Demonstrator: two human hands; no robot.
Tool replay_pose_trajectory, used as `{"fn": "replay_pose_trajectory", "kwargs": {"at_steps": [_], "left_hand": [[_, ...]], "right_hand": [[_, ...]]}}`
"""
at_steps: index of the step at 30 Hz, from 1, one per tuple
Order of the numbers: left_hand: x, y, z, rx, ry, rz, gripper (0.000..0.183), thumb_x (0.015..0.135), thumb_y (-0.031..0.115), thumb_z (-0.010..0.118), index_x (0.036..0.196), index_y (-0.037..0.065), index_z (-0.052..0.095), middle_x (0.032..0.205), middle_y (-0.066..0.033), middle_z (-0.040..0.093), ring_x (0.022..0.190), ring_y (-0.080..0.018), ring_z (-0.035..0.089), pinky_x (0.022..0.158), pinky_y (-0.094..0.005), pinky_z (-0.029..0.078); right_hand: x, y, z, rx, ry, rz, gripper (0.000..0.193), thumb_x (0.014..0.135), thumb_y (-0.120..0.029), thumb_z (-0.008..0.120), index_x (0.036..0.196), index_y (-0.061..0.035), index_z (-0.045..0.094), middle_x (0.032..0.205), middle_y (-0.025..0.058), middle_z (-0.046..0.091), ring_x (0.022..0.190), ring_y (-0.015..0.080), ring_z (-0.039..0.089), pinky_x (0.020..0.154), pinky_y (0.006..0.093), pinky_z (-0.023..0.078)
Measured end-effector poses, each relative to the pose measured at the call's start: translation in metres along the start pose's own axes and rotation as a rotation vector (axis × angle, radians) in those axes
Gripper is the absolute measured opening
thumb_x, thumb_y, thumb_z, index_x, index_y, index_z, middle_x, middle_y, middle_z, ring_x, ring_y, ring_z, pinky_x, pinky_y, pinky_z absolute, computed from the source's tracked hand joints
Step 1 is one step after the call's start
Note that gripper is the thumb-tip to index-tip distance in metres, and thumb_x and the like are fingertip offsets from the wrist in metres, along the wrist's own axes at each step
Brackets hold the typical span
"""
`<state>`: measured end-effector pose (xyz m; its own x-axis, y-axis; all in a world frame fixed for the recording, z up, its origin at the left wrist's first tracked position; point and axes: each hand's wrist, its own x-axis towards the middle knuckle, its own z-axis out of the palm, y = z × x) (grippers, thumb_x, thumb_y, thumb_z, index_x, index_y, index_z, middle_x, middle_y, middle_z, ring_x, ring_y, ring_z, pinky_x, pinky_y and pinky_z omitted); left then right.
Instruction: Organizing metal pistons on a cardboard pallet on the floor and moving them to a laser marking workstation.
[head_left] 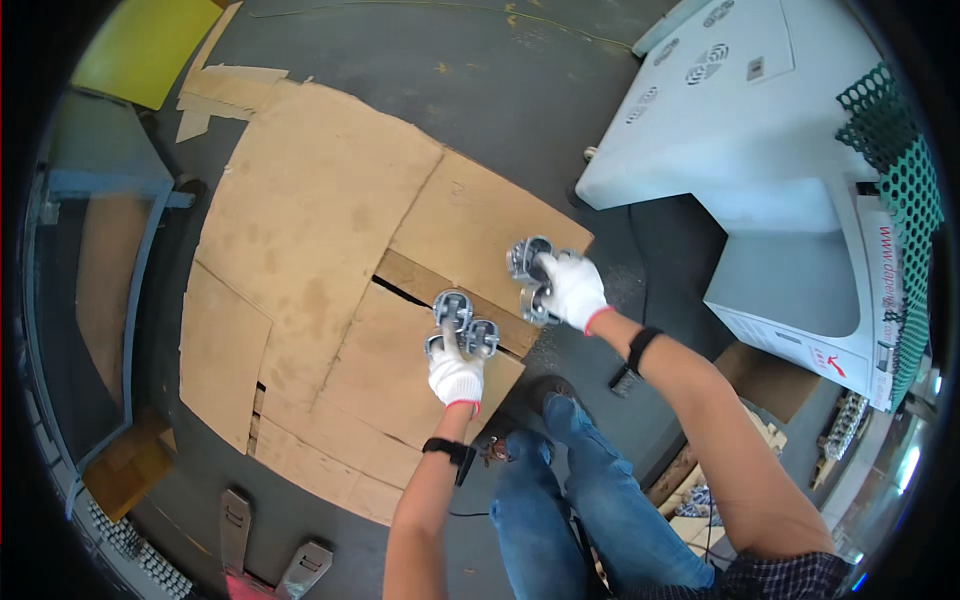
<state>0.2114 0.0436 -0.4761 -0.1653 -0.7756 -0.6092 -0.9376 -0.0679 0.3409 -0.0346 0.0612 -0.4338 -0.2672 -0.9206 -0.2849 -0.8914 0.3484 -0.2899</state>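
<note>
My left hand [456,377], in a white knit glove, is closed around a cluster of shiny round metal parts [453,306] over the cardboard, fingers reaching in among them. Farther right, my right hand [575,288], gloved likewise, grips a second cluster of shiny round metal parts [530,257] near the cardboard's right corner. Both clusters look like several short ring-like pieces bunched together; their exact kind cannot be made out. Flattened cardboard [300,230] lies on the floor beneath. Whether the clusters touch it is unclear.
A large white machine housing [740,110] stands at the right, with green perforated matting [910,180] beside it. On the left is a blue-framed cabinet [110,185]. Pallet jack forks [235,525] lie lower left. A small brush-like item [625,382] sits beside my feet.
</note>
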Motion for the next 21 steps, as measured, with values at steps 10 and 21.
{"fn": "replay_pose_trajectory", "kwargs": {"at_steps": [10, 21], "left_hand": [[0.023, 0.037, 0.057, -0.106, 0.705, -0.105, 0.05, 0.084, 0.049, 0.073, 0.087, 0.001, 0.063, 0.075, -0.012, 0.059, 0.064, -0.0227, 0.055, 0.065, -0.0393, 0.05], [0.037, 0.04, 0.041, 0.231, 0.177, -0.267, 0.056, 0.079, 0.027, 0.078, 0.131, 0.031, 0.059, 0.109, -0.0133, 0.055, 0.095, -0.0277, 0.064, 0.077, -0.038, 0.052]], "right_hand": [[-0.234, 0.04, -0.064, 0.338, -0.194, 0.792, 0.067, 0.068, -0.053, 0.08, 0.113, -0.0075, 0.06, 0.108, 0.0175, 0.067, 0.101, 0.0379, 0.064, 0.087, 0.0421, 0.051], [-0.46, 0.079, -0.056, 0.334, -0.306, 1.306, 0.066, 0.067, -0.026, 0.079, 0.125, -0.006, 0.055, 0.11, 0.0164, 0.07, 0.105, 0.0294, 0.067, 0.092, 0.0346, 0.052]]}}
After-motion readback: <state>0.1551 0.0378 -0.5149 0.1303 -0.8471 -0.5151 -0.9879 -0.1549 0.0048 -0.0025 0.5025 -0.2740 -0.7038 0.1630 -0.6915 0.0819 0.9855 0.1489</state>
